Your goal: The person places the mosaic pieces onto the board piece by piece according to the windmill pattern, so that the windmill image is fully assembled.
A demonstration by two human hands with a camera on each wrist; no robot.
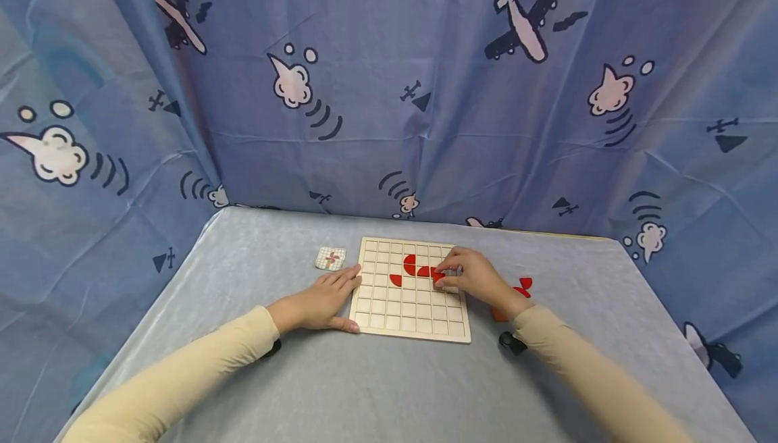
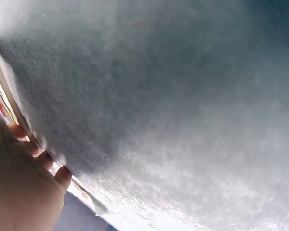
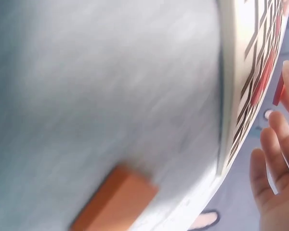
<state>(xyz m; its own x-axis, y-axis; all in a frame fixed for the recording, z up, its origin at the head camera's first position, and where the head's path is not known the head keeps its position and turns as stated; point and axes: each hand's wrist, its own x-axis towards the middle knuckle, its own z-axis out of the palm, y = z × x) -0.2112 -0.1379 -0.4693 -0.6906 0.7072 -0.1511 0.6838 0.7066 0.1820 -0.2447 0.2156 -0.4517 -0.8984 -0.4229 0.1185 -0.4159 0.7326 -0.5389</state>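
A wooden grid board (image 1: 408,309) lies on the cloth-covered table, with several red quarter-circle pieces (image 1: 410,265) in its upper middle cells. My right hand (image 1: 475,274) is over the board's right half, pinching a red piece (image 3: 279,90) between thumb and fingertip. In the right wrist view that piece stands tilted on edge, a little apart from the board's surface. My left hand (image 1: 322,300) rests at the left edge of the board, fingertips and thumb touching it, fingers fairly straight. The left wrist view shows those fingers (image 2: 63,177) along the edge.
Left of the board lies a small card (image 1: 331,258) printed with a grid and a red pinwheel figure. More red pieces (image 1: 525,283) lie right of the board, partly behind the right forearm, beside an orange block (image 3: 116,202). A patterned blue curtain (image 1: 365,92) hangs behind the table.
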